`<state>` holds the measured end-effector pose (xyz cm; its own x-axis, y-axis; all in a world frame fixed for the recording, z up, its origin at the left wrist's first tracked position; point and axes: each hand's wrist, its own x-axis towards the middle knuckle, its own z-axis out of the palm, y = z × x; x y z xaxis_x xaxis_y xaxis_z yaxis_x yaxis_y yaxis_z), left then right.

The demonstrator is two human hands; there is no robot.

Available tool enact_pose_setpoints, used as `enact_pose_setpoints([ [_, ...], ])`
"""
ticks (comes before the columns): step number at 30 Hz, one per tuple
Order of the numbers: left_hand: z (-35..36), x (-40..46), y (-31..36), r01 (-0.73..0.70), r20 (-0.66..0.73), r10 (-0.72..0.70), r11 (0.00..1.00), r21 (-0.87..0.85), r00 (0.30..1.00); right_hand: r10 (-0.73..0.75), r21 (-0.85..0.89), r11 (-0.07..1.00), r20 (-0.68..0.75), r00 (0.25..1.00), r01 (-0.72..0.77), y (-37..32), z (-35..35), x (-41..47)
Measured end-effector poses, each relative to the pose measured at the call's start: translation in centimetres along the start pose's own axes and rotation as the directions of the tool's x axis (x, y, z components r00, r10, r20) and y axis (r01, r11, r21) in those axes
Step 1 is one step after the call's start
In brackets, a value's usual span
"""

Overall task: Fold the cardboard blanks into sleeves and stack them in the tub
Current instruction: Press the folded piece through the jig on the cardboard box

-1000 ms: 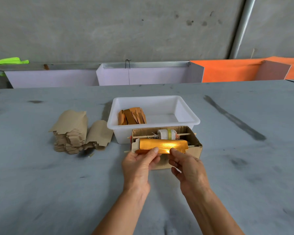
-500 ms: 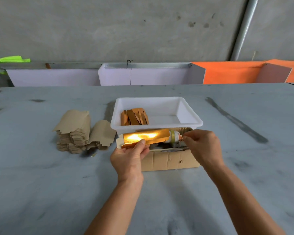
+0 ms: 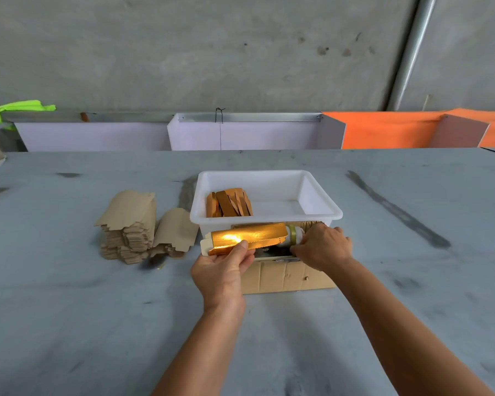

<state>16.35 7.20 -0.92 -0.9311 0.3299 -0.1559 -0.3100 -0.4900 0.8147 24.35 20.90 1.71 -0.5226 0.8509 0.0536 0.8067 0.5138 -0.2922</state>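
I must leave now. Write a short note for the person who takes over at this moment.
Left hand: grips the gold sleeve above the cardboard box.
Right hand: fingers curled at the tape roll in the box; actual grip hidden.
Done: several folded sleeves stand in the white tub.
Left: finish this sleeve, put it in the tub, then fold the blanks stacked left of the tub.

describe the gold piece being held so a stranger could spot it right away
Find the white tub mid-table. Just in front of its near wall, over an open cardboard box, the left hand holds a long gold sleeve. It alone shines bright gold; the blanks stacked to the left are dull brown.
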Motion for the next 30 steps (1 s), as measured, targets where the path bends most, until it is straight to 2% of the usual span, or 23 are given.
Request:
enact_pose_setpoints([
  [13,0.2,-0.6,0.4,-0.028,0.029,0.027,0.999,0.019,0.999,0.117,0.108,0.988,-0.046,0.992,-0.112,-0.4,0.4,0.7],
  [18,0.6,-1.1,0.4,-0.068,0.045,0.067,0.997,0.030,0.997,0.099,0.179,0.979,-0.007,0.995,-0.096,-0.5,0.1,0.9],
  [22,1.0,-1.5,0.0,-0.038,0.034,0.037,0.999,0.038,0.999,0.065,0.274,0.959,0.012,0.998,-0.066,-0.7,-0.6,1.2],
  [30,1.5,-1.9,-0.2,0.010,-0.026,-0.010,1.000,-0.013,1.000,0.068,0.299,0.952,-0.001,0.998,-0.065,-0.8,-1.6,0.8],
])
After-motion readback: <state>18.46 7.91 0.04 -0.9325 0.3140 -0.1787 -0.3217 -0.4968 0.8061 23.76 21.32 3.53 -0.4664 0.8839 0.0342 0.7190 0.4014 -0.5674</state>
